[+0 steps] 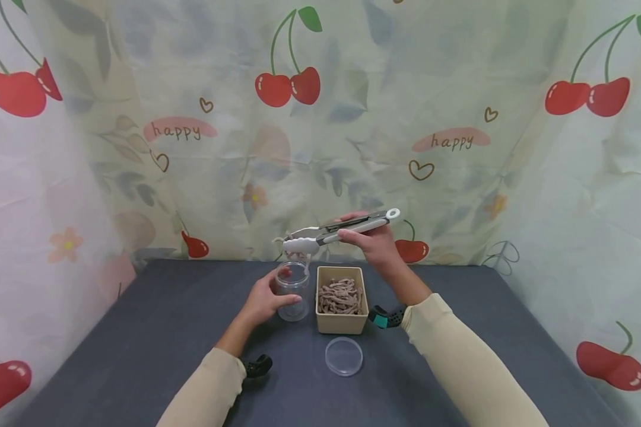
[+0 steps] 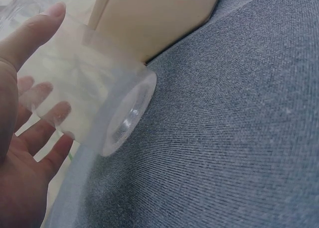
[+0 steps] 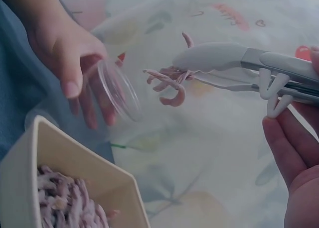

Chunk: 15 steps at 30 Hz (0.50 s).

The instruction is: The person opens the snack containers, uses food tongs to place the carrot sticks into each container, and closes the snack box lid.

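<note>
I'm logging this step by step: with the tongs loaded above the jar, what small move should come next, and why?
Probably lower the tongs until the pinched strips sit inside the jar mouth, then release. The strips hang just above the open jar, which the left hand steadies beside the box; the right hand grips the tongs.

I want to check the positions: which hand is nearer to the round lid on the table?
Left. The left hand holds the jar just above-left of the lid; the right hand is raised higher, gripping tongs.
</note>
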Each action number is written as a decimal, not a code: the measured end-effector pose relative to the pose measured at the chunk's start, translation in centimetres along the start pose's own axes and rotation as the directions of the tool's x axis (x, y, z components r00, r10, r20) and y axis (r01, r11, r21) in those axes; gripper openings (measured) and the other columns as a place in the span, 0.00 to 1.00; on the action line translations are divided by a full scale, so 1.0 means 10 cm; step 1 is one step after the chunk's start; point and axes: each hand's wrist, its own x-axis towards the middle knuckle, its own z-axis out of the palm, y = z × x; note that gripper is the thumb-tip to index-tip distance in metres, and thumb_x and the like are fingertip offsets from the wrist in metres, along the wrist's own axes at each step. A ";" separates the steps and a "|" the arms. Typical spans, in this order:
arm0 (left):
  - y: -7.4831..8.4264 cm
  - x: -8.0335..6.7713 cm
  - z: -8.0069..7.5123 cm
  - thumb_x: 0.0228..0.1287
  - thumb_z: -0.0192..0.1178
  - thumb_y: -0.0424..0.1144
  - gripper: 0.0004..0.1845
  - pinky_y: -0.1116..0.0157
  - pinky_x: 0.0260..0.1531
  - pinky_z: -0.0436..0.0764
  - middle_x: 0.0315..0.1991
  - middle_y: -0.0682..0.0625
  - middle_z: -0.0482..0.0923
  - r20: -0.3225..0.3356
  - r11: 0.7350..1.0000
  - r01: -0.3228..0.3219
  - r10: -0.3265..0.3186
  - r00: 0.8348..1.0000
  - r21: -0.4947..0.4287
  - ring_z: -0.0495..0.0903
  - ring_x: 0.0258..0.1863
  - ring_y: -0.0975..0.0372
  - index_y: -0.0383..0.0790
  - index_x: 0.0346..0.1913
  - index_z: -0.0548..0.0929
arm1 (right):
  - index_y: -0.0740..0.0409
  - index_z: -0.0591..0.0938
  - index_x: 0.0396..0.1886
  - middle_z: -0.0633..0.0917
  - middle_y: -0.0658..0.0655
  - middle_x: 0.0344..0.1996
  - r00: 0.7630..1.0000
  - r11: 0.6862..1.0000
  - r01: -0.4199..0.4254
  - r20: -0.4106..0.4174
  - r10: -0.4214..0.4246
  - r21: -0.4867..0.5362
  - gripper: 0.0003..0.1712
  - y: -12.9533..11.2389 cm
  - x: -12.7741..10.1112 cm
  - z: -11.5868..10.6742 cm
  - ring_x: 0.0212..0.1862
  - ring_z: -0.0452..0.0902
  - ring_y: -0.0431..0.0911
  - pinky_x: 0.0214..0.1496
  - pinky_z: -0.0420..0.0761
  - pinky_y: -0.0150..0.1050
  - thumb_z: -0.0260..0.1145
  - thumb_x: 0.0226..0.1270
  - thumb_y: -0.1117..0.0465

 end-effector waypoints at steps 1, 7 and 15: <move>0.00 0.00 0.00 0.48 0.77 0.40 0.39 0.53 0.49 0.73 0.60 0.43 0.76 0.001 1.000 -0.002 0.002 1.000 -0.003 0.74 0.49 0.53 0.38 0.64 0.73 | 0.76 0.80 0.48 0.84 0.69 0.43 1.000 1.000 -0.004 0.001 0.004 0.007 0.18 0.01 -0.01 0.02 0.39 0.84 0.44 0.41 0.82 0.38 0.70 0.58 0.75; 0.00 0.00 0.01 0.49 0.77 0.38 0.36 0.52 0.50 0.74 0.58 0.44 0.77 -0.003 1.000 0.001 -0.001 1.000 -0.016 0.76 0.51 0.53 0.39 0.63 0.75 | 0.81 0.77 0.49 0.81 0.74 0.46 0.999 0.998 -0.049 -0.015 0.049 0.046 0.20 0.01 -0.07 0.12 0.38 0.83 0.43 0.41 0.82 0.37 0.69 0.57 0.77; 0.00 0.01 0.01 0.49 0.77 0.41 0.36 0.52 0.46 0.76 0.54 0.41 0.79 -0.013 0.999 0.041 -0.041 0.999 0.025 0.77 0.47 0.53 0.38 0.62 0.75 | 0.84 0.75 0.48 0.79 0.79 0.46 0.996 0.995 -0.085 -0.029 0.086 0.043 0.19 -0.05 -0.18 0.22 0.36 0.82 0.38 0.41 0.82 0.36 0.67 0.57 0.79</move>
